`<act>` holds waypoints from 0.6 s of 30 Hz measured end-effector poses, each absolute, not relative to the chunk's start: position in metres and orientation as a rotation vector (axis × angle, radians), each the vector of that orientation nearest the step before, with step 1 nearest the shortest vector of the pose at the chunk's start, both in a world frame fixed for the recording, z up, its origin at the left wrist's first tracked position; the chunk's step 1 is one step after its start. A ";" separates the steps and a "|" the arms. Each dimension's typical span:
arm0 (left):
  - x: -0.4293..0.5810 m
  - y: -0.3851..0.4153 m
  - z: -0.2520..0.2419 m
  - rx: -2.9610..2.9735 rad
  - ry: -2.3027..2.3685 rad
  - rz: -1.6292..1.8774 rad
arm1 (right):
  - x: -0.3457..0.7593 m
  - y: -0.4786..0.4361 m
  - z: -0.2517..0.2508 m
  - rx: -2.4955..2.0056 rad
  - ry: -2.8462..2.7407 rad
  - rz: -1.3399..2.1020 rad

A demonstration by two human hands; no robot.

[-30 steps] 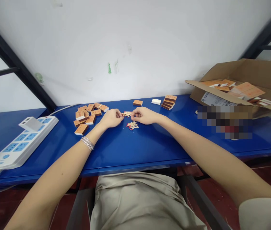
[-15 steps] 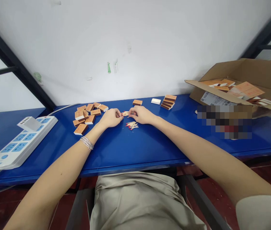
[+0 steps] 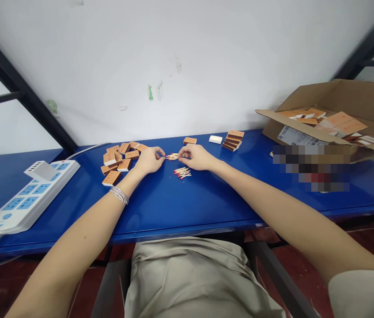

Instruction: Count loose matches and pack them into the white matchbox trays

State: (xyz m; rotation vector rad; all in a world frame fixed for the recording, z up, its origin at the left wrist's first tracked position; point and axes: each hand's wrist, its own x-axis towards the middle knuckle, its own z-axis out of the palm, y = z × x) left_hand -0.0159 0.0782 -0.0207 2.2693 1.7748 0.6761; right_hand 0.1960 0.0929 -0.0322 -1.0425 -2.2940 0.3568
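A small bundle of red-tipped matches (image 3: 172, 156) is pinched at its two ends between my hands over the blue table (image 3: 180, 203). My left hand (image 3: 149, 160) grips the left end with closed fingertips; a silver bracelet sits on that wrist. My right hand (image 3: 196, 157) pinches the right end. A loose heap of matches (image 3: 182, 172) lies on the table just in front of my hands. Several orange matchboxes (image 3: 120, 160) are scattered to the left of my left hand.
A white power strip (image 3: 31, 194) with a cable lies at the left. Behind my hands are a single orange box (image 3: 190, 141), a white inner tray (image 3: 215, 139) and a small stack of boxes (image 3: 233, 140). An open cardboard carton (image 3: 335, 117) of boxes stands at the right.
Both hands have lifted slightly and shifted a little toward the wall with the match bundle held between them. The loose matches and boxes have not moved.
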 end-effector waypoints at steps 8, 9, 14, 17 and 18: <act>-0.018 0.083 -0.022 2.386 1.688 0.656 | 0.191 0.094 -0.037 -1.017 -2.268 0.293; -0.017 0.082 -0.022 2.414 1.672 0.668 | 0.191 0.094 -0.037 -1.021 -2.260 0.295; -0.014 0.078 -0.020 2.506 1.553 0.690 | 0.194 0.094 -0.036 -0.981 -2.255 0.296; -0.013 0.075 -0.018 2.466 1.522 0.685 | 0.196 0.096 -0.036 -0.977 -2.265 0.329; -0.012 0.075 -0.018 2.447 1.518 0.689 | 0.197 0.097 -0.036 -0.986 -2.267 0.349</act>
